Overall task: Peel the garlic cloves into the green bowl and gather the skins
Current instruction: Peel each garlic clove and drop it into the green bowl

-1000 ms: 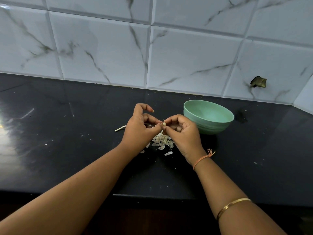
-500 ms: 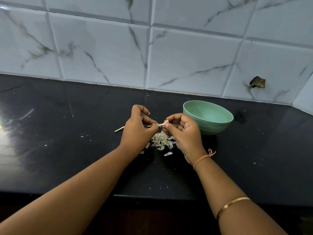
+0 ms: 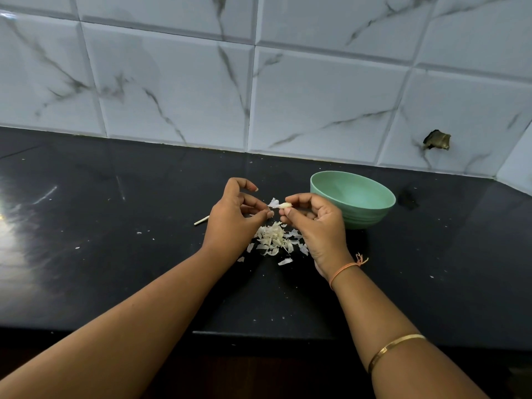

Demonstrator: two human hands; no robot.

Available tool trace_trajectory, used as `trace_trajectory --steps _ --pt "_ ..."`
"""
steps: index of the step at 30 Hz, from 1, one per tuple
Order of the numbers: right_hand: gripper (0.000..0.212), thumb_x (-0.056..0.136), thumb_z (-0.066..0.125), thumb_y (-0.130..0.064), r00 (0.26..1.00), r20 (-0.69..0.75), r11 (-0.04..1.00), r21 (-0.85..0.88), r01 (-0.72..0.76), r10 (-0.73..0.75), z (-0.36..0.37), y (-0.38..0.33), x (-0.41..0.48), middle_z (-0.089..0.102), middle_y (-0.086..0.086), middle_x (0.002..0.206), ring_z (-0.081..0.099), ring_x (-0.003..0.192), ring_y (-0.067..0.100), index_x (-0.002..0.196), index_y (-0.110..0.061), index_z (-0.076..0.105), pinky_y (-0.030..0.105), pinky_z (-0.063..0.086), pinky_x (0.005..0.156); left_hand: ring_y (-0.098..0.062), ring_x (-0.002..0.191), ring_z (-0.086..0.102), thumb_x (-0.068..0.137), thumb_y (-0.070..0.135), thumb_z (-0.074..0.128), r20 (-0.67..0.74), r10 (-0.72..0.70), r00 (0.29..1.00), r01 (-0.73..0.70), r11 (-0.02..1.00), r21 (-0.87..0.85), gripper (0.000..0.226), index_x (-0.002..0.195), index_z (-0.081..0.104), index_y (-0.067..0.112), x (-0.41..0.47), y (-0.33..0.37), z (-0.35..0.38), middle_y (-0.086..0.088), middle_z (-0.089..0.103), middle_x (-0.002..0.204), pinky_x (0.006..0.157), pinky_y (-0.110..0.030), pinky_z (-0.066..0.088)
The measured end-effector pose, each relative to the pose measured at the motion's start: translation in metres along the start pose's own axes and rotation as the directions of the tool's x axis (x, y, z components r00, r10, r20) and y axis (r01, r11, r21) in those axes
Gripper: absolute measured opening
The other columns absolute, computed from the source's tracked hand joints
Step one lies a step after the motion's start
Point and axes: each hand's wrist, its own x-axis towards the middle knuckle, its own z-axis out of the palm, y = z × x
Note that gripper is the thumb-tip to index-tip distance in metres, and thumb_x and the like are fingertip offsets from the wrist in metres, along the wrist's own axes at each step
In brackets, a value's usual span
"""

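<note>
My right hand [image 3: 316,223] pinches a small pale garlic clove [image 3: 285,205] between thumb and forefinger, above the counter. A flap of loose papery skin [image 3: 273,202] sticks out from the clove's left end. My left hand [image 3: 233,217] is just left of it, thumb and fingertips curled together near that skin; whether they hold it I cannot tell. A heap of garlic skins [image 3: 273,239] lies on the black counter below both hands. The green bowl [image 3: 352,198] stands right of my right hand; its inside is mostly hidden from this angle.
A thin pale garlic stem [image 3: 201,220] lies on the black counter [image 3: 115,254] left of my left hand. Small skin flecks are scattered around. A marbled tile wall [image 3: 259,82] closes the back, and the counter's front edge runs under my forearms.
My hands have drawn slightly apart. The clove has gone to the right with my right hand, and a flap of skin now stands free from its left end.
</note>
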Motion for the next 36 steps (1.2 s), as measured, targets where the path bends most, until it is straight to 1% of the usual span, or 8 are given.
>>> trace_trajectory --steps 4,8,13,21,26,29,32,36 --pt "0.021 0.080 0.060 0.014 1.000 0.005 1.000 -0.001 0.006 -0.006 0.0005 -0.0001 0.0002 0.064 0.004 0.074 0.064 0.062 0.004 0.083 -0.008 0.062 0.018 0.055 0.068 0.003 0.068 0.064 0.080 0.007 0.073 0.029 0.024 0.999 -0.023 0.999 -0.036 0.039 0.100 0.045 0.027 -0.0001 -0.0003 0.0003 0.008 0.068 0.078 0.061 -0.010 0.048" --pt "0.021 0.080 0.060 0.013 1.000 0.008 1.000 0.002 0.011 -0.011 0.0004 0.0001 0.0003 0.065 0.004 0.076 0.065 0.064 0.004 0.083 -0.008 0.062 0.015 0.054 0.066 0.000 0.068 0.063 0.080 0.015 0.073 0.022 0.047 0.999 -0.046 0.997 -0.067 0.037 0.103 0.046 0.025 -0.0018 0.0010 0.0010 0.005 0.068 0.079 0.061 -0.011 0.048" --pt "0.022 0.080 0.061 0.012 1.000 -0.012 1.000 -0.003 0.003 -0.003 -0.0003 0.0013 0.0008 0.066 0.004 0.075 0.065 0.063 0.005 0.082 -0.010 0.062 0.016 0.054 0.066 0.005 0.060 0.056 0.079 0.020 0.075 -0.046 0.049 0.998 -0.049 0.999 0.000 0.040 0.104 0.045 0.023 0.0003 -0.0008 0.0008 0.006 0.061 0.071 0.059 -0.009 0.045" --pt "0.022 0.079 0.061 0.013 1.000 -0.024 1.000 0.000 0.005 -0.005 -0.0006 0.0014 0.0008 0.065 0.005 0.075 0.064 0.062 0.004 0.082 -0.009 0.062 0.015 0.054 0.065 0.004 0.059 0.055 0.078 0.015 0.076 -0.018 0.054 0.998 -0.054 0.998 -0.010 0.042 0.103 0.044 0.025 0.0007 -0.0014 0.0013 0.006 0.061 0.072 0.058 -0.008 0.045" --pt "0.022 0.079 0.061 0.013 1.000 -0.025 1.000 -0.007 0.009 -0.009 -0.0002 0.0019 0.0018 0.064 0.006 0.075 0.064 0.062 0.004 0.082 -0.009 0.061 0.015 0.054 0.065 0.001 0.055 0.055 0.076 0.015 0.078 -0.017 0.034 0.999 -0.035 0.999 -0.033 0.046 0.104 0.044 0.025 0.0003 -0.0007 0.0005 0.004 0.062 0.073 0.060 -0.014 0.050" --pt "0.022 0.079 0.061 0.014 1.000 -0.018 1.000 -0.003 0.015 -0.015 -0.0003 0.0025 0.0019 0.064 0.006 0.075 0.063 0.062 0.004 0.082 -0.008 0.061 0.016 0.055 0.066 -0.002 0.058 0.062 0.076 0.012 0.078 -0.005 0.017 1.000 -0.017 0.998 -0.062 0.049 0.100 0.042 0.033 -0.0008 0.0012 0.0000 0.006 0.062 0.084 0.065 -0.020 0.055" --pt "0.023 0.080 0.060 0.012 1.000 0.000 0.999 -0.034 0.021 -0.021 -0.0007 0.0040 0.0021 0.064 0.006 0.075 0.063 0.063 0.004 0.081 -0.010 0.061 0.017 0.055 0.066 -0.003 0.059 0.064 0.076 0.012 0.078 0.012 0.024 1.000 -0.023 0.997 -0.076 0.049 0.094 0.041 0.039 -0.0020 0.0038 -0.0001 0.009 0.061 0.099 0.066 -0.020 0.055" --pt "0.022 0.080 0.065 0.006 0.997 0.052 0.991 -0.123 0.055 -0.049 -0.0005 0.0074 0.0011 0.068 0.005 0.075 0.065 0.068 0.007 0.080 -0.015 0.063 0.020 0.053 0.063 -0.002 0.066 0.065 0.081 0.019 0.074 0.048 0.058 0.997 -0.054 0.996 -0.073 0.039 0.097 0.045 0.040 -0.0033 0.0060 0.0003 0.008 0.067 0.096 0.065 -0.017 0.054"
